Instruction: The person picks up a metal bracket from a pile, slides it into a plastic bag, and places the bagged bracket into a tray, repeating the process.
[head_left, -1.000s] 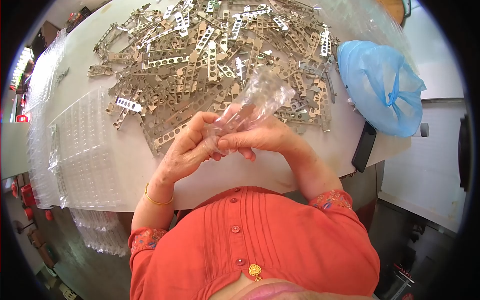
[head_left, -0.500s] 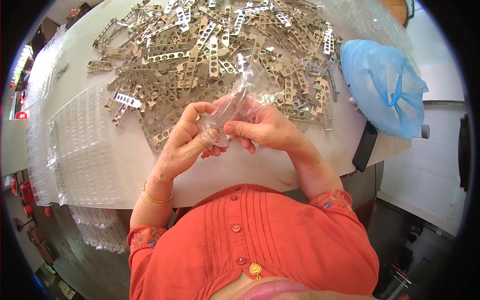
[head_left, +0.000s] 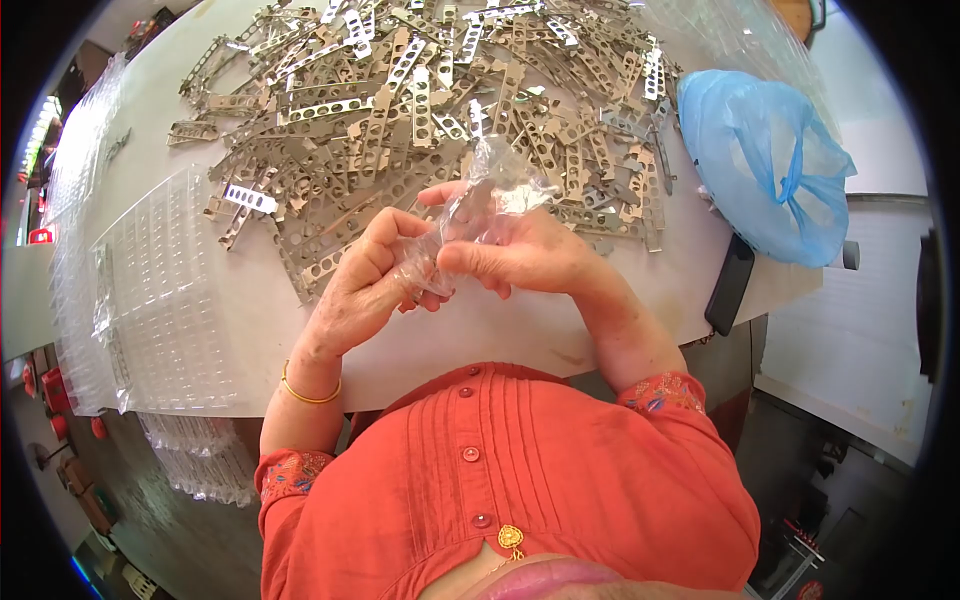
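A crumpled clear plastic bag (head_left: 472,212) is held between my two hands, in front of a heap of perforated metal strips (head_left: 420,110). My left hand (head_left: 365,270) pinches its lower left end, fingers curled. My right hand (head_left: 530,255) grips the bag from the other side, with the thumb lying across the film. Creases and glare hide whether anything lies inside the bag. The bag's upper part sticks up over the near edge of the heap. Some fingertips are tucked behind the film.
Clear plastic trays (head_left: 165,290) with rows of small pockets lie at the table's left. On the right sit a tied blue plastic bag (head_left: 765,165) and a black phone (head_left: 730,287) near the table (head_left: 470,335) edge. More clear plastic sheeting (head_left: 735,40) lies behind.
The clear bag's upper part has bent over and crumpled differently. My right thumb has shifted slightly left along the film. Both hands keep hold of it.
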